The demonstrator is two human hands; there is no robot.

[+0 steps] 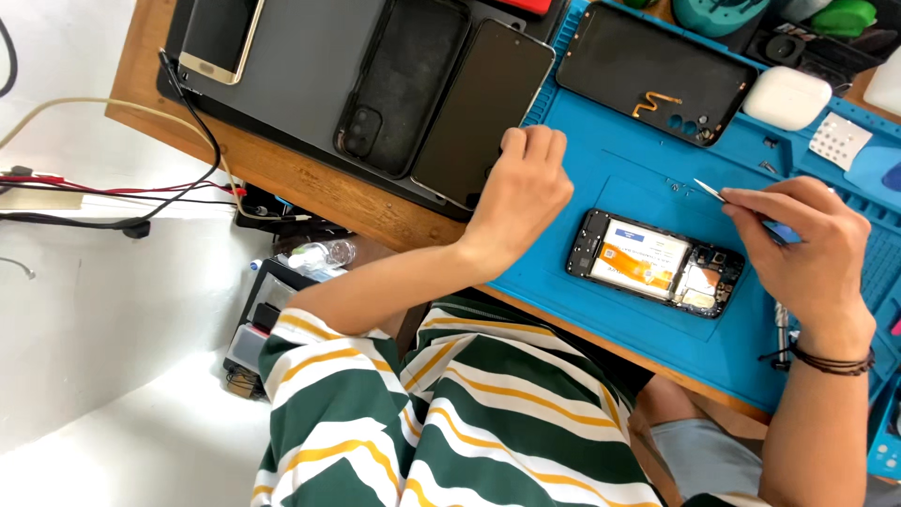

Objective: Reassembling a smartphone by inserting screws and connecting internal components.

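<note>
Opened phone (pixel 654 264) lies back-off on the blue work mat (pixel 610 178), battery w/ white-and-orange label showing; everything below is placed relative to it

Right hand (pixel 809 246) sits just right of the opened phone, fingers pinched together on slim tweezers (pixel 710 192), metal tip poking up-left, above the phone's right end & not touching it. Dark cord bracelet (pixel 831 361) on that wrist. Left hand (pixel 518 192) is left of the opened phone, curled into a loose fist, knuckles resting at the mat's left edge, on the lower corner of a dark phone (pixel 483 113); can't tell if anything's inside the fist

Above the opened phone, farther back on the mat: black back cover (pixel 657 70) w/ a small gold flex strip (pixel 656 101) lying on it. Up-right of the opened phone: white earbud case (pixel 786 97). Up-left, beyond the mat: black phone case (pixel 404 84), and far up-left a gold-edged phone (pixel 221 38). Below it: person's green/white/yellow striped shirt (pixel 469 413). Far left, off the desk: red & black cables (pixel 122 192)
</note>
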